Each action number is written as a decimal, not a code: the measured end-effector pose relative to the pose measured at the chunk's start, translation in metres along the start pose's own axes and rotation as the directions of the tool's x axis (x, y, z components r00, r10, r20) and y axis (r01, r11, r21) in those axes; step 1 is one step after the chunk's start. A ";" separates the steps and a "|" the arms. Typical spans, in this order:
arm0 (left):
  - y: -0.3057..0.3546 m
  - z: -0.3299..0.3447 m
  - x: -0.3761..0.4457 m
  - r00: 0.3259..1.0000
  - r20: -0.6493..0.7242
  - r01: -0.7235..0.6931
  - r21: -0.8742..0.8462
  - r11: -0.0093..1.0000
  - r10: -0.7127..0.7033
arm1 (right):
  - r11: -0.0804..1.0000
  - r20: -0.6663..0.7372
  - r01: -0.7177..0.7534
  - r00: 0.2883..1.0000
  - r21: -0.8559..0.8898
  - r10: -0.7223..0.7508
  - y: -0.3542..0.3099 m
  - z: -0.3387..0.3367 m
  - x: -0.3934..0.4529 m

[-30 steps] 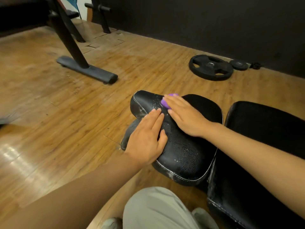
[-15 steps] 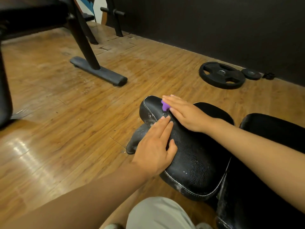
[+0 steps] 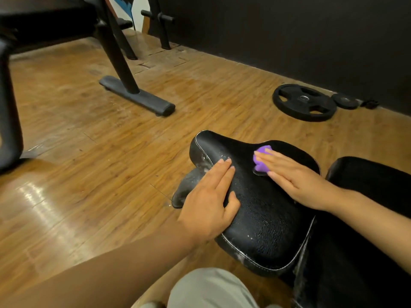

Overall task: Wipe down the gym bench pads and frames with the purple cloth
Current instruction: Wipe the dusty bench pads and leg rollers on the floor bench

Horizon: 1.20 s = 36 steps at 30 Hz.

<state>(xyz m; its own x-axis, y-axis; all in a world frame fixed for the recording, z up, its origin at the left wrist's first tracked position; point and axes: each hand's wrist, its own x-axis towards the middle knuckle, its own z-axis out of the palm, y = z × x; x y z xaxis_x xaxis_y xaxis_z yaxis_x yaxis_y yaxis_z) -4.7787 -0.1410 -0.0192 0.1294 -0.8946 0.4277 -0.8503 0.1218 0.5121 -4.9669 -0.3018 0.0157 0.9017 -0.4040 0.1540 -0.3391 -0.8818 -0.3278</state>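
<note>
A black seat pad (image 3: pixel 262 214) with white stitching fills the lower right, its cracked surface wet. The purple cloth (image 3: pixel 262 160) lies bunched on the pad's far side, mostly hidden under my right hand (image 3: pixel 293 181), which presses it flat with straight fingers. My left hand (image 3: pixel 209 198) rests flat on the pad's left edge, fingers straight, holding nothing. A second black pad (image 3: pixel 373 178) adjoins on the right. The bench's dusty black frame foot (image 3: pixel 184 192) pokes out below the left hand.
Another bench's black leg and floor bar (image 3: pixel 138 96) stand on the wooden floor at upper left. A large weight plate (image 3: pixel 304 102) and a small plate (image 3: pixel 345 101) lie by the dark wall. A black upright (image 3: pixel 9 121) sits at the left edge. My knee (image 3: pixel 211 290) is below.
My right hand has slid the purple cloth from the pad's front left corner back toward the right. The left hand stays on the pad's edge.
</note>
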 end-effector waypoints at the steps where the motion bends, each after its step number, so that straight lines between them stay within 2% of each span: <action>1: 0.000 0.001 0.000 1.000 -0.010 -0.003 -0.004 1.000 0.003 | 1.000 0.003 -0.004 1.000 0.002 0.004 0.001 0.001 -0.002; 6: 0.000 0.004 -0.001 0.998 -0.063 0.000 0.034 0.999 0.003 | 0.999 -0.035 0.003 0.999 0.037 -0.002 -0.006 0.012 0.044; 10: -0.001 0.001 0.003 0.982 -0.143 -0.105 0.122 0.987 0.122 | 0.994 0.000 0.022 1.000 0.108 -0.022 -0.023 0.017 0.117; 14: 0.003 -0.008 -0.011 0.985 -0.041 -0.161 0.112 0.981 0.166 | 0.995 0.029 -0.018 0.999 0.101 0.015 -0.033 0.022 0.158; 16: 0.003 -0.013 -0.022 0.988 0.029 -0.153 0.102 0.983 0.151 | 0.996 0.009 0.011 1.000 0.087 -0.012 -0.035 0.023 0.148; 20: -0.010 -0.017 -0.036 0.986 0.140 -0.093 -0.021 0.995 0.095 | 0.980 0.015 0.198 0.980 0.022 -0.198 -0.037 0.017 0.080; 24: -0.021 -0.018 -0.046 0.973 0.185 -0.126 -0.066 0.990 0.137 | 0.988 0.070 0.136 0.988 0.076 -0.141 -0.035 0.007 0.002; 27: -0.026 -0.018 -0.051 0.969 0.179 -0.161 -0.060 0.985 0.170 | 0.988 0.093 0.120 0.987 0.102 -0.129 -0.035 0.006 -0.003; 33: -0.027 -0.018 -0.050 0.966 0.151 -0.205 -0.038 0.978 0.208 | 0.967 0.066 0.248 0.967 -0.049 -0.245 -0.050 0.019 0.092; 36: -0.027 -0.019 -0.049 0.966 0.148 -0.213 -0.019 0.977 0.214 | 0.970 0.074 0.230 0.972 -0.075 -0.225 -0.057 0.029 0.150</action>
<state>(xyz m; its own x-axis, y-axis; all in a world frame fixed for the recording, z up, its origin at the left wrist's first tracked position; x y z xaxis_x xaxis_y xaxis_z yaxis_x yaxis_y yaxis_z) -4.7522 -0.0920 -0.0403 -0.1324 -0.9016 0.4118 -0.8483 0.3180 0.4234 -4.8049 -0.3053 0.0305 0.9721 -0.1762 0.1546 -0.1414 -0.9668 -0.2127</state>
